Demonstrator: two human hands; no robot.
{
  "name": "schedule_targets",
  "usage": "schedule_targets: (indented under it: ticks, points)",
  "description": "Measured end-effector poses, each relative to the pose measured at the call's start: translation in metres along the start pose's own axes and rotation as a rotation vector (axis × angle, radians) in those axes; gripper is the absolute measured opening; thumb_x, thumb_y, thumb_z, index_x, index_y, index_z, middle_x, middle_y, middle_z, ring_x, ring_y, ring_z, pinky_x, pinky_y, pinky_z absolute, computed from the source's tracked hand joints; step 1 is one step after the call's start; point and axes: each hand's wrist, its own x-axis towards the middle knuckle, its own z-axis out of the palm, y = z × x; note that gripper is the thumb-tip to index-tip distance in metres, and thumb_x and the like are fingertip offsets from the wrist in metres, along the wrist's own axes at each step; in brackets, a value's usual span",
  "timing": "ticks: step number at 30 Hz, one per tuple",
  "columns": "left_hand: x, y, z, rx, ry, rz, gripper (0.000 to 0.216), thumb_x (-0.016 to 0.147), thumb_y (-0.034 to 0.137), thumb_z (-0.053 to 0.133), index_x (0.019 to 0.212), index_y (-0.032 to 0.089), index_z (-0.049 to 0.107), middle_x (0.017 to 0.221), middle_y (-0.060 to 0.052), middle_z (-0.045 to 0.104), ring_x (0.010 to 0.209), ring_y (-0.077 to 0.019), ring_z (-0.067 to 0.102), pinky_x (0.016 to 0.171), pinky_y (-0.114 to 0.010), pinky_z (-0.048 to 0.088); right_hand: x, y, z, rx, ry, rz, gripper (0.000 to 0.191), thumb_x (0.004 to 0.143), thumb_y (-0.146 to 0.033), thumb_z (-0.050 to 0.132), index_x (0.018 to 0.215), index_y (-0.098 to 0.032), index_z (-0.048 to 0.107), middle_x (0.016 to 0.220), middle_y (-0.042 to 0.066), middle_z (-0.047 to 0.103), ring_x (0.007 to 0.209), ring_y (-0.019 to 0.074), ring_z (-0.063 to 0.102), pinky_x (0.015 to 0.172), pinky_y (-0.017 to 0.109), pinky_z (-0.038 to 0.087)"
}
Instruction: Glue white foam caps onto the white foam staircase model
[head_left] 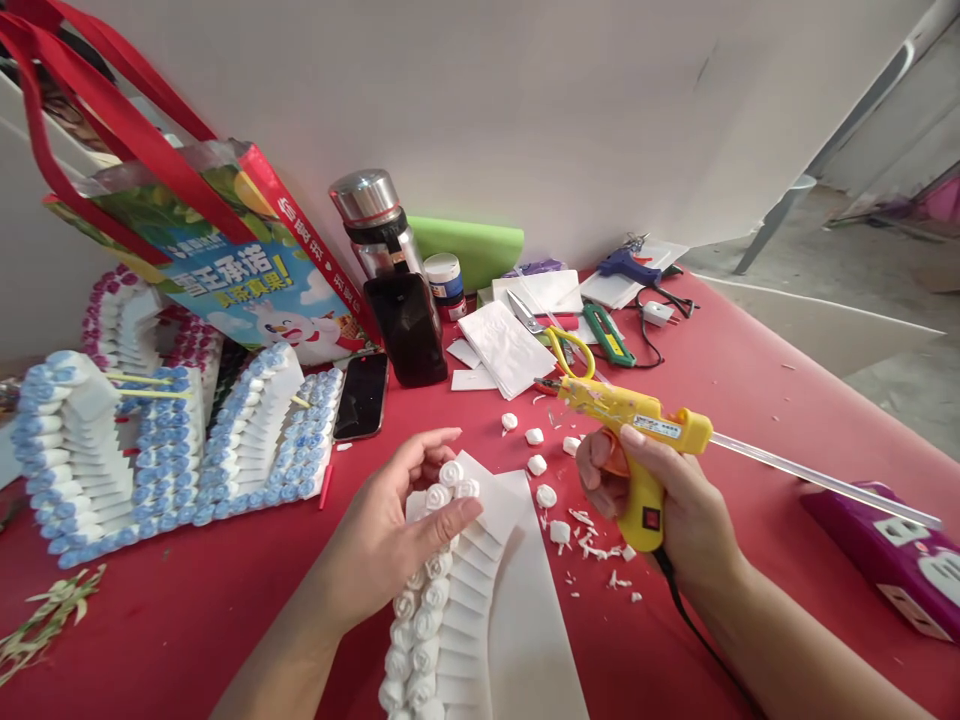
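Observation:
My left hand (394,525) holds the top of a white stepped foam piece (469,600) edged with small white paper roses, thumb and fingers pinched around the uppermost roses. My right hand (660,500) grips a yellow hot glue gun (637,415), its nozzle pointing left and a clear glue stick (817,478) sticking out to the right. Several loose white roses (544,480) and white scraps lie on the red table (187,600) between my hands.
A finished blue-and-white rose staircase model (150,445) stands at left, with a red-handled shopping bag (225,250) behind it. A phone (362,395), steel flask (375,225), dark case, scissors (555,340), green cutter, blue glue gun (626,265) and purple power strip (892,555) sit around.

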Motion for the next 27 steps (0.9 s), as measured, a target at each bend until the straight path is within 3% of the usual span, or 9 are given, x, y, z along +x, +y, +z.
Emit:
schedule_targets:
  ticks: [3,7,14,22,27]
  points:
    - [-0.006,0.003,0.006,0.171,0.077,-0.007,0.08,0.073,0.05,0.081,0.144,0.036,0.048,0.137,-0.009,0.057,0.13,-0.0333,0.053,0.099,-0.041,0.051,0.002,0.0,0.0,-0.007,0.014,-0.021,0.032,0.092,-0.043,0.059,0.074,-0.017,0.067,0.068,0.005,0.061,0.049,0.0132,0.05,0.046,0.027,0.038]
    - [-0.014,0.01,0.01,0.302,0.1,-0.009,0.077,0.075,0.053,0.077,0.145,0.036,0.047,0.138,-0.01,0.058,0.126,-0.0351,0.058,0.097,-0.043,0.051,0.006,0.001,-0.001,0.015,0.01,-0.044,0.033,0.093,-0.043,0.059,0.074,-0.016,0.066,0.068,0.004,0.063,0.048,0.0119,0.05,0.047,0.026,0.039]
    - [-0.009,0.021,0.001,0.411,0.0,0.098,0.066,0.082,0.053,0.07,0.142,0.035,0.051,0.143,-0.008,0.059,0.129,-0.0325,0.057,0.101,-0.04,0.05,0.01,-0.002,-0.005,0.016,0.029,-0.097,0.034,0.092,-0.043,0.06,0.074,-0.016,0.065,0.069,0.005,0.065,0.049,0.0121,0.051,0.047,0.026,0.04]
    - [0.016,0.036,-0.027,0.394,-0.075,0.108,0.072,0.068,0.048,0.082,0.136,0.032,0.063,0.124,-0.007,0.071,0.114,-0.0324,0.064,0.1,-0.038,0.049,0.015,-0.009,-0.01,0.078,0.075,-0.143,0.032,0.09,-0.043,0.063,0.073,-0.016,0.066,0.066,0.004,0.066,0.048,0.0118,0.051,0.047,0.026,0.04]
    - [0.021,0.042,-0.028,0.59,-0.115,0.104,0.071,0.072,0.055,0.078,0.137,0.035,0.06,0.132,-0.005,0.068,0.115,-0.0328,0.064,0.099,-0.038,0.049,0.016,-0.011,-0.012,0.087,0.09,-0.152,0.031,0.09,-0.043,0.063,0.073,-0.017,0.065,0.065,0.003,0.064,0.048,0.0112,0.052,0.047,0.026,0.04]
